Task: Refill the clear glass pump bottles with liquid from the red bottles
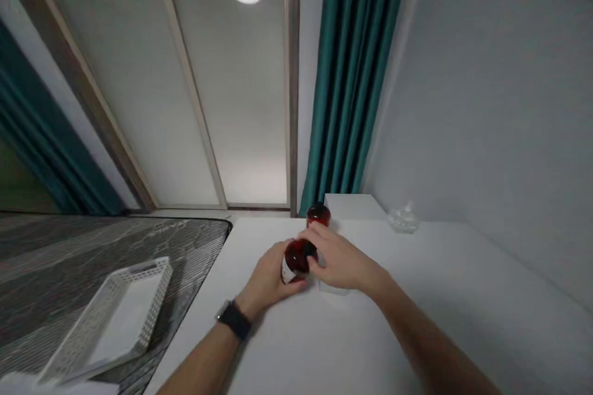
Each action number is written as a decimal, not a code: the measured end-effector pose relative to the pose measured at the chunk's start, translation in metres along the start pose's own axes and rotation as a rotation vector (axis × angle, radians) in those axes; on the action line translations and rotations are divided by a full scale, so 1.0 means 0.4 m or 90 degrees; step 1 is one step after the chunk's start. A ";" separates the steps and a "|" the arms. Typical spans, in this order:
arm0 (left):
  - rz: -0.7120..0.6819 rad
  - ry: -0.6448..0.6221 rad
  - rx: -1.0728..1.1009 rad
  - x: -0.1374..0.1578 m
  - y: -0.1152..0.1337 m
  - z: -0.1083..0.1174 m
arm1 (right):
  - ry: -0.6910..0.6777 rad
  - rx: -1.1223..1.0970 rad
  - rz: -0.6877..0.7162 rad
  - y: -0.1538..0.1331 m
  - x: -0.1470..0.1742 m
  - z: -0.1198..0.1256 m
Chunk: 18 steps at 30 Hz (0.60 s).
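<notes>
My left hand, with a dark watch band at the wrist, is wrapped round a dark reddish-brown bottle that has a white label. The bottle leans over, its neck end toward the right. At that end my right hand has its thumb and fingers closed on a black cap. Just behind the fingers stands a second red jar-like container with a dark top, partly covered by the right hand. Below my right palm a pale, see-through edge shows on the white table; I cannot make out its kind.
A white box and a clear glass-like dish with a pointed top stand at the table's back. To the left, a white perforated basket lies on a grey striped bed-like surface. A teal curtain hangs behind.
</notes>
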State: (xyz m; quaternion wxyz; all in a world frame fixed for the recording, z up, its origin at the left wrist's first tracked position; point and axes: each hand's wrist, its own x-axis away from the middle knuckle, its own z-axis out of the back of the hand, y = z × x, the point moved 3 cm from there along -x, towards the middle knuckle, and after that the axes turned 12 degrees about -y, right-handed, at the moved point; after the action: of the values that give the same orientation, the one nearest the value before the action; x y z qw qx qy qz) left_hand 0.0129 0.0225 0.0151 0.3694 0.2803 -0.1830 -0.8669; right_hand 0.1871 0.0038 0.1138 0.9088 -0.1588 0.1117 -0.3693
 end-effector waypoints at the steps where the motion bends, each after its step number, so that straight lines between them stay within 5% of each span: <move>1: -0.003 -0.001 0.000 -0.001 0.003 0.002 | 0.012 -0.010 -0.021 0.008 -0.002 -0.003; 11: -0.032 0.013 -0.010 -0.003 0.004 0.003 | 0.016 -0.010 0.043 0.006 -0.004 -0.007; 18: -0.029 0.006 -0.008 -0.004 0.007 0.004 | 0.032 -0.062 -0.025 0.030 -0.010 -0.019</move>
State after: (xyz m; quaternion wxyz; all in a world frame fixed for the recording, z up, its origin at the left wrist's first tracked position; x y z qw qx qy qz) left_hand 0.0142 0.0219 0.0183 0.3525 0.2860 -0.1693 -0.8748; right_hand 0.1894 0.0133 0.1026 0.8897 -0.1953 0.1491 -0.3848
